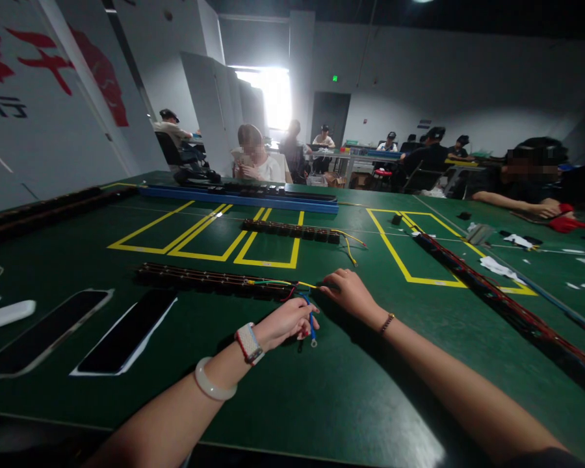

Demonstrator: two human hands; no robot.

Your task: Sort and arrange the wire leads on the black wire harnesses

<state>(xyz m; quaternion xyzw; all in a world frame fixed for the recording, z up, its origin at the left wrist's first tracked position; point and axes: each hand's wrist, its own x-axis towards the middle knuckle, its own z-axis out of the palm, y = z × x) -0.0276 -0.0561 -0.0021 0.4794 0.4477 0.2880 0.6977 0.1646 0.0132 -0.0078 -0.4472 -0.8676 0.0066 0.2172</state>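
Observation:
A long dark strip of terminal blocks (214,278) lies on the green table, with coloured wires at its right end. My left hand (292,320) is closed on the blue wire (312,325), whose ring terminal hangs below the fingers. To the right, my right hand (344,289) has its fingers bent together at the tip of the yellow-green wire (283,282). Behind them rests a second dark strip (292,230) with yellow wires (350,244) at its right end.
Two phones (43,331) (127,331) lie at the left, near a white case (8,314). A long strip with red wires (507,299) runs down the right side. Blue trunking (238,199) lies along the back; people sit beyond the table.

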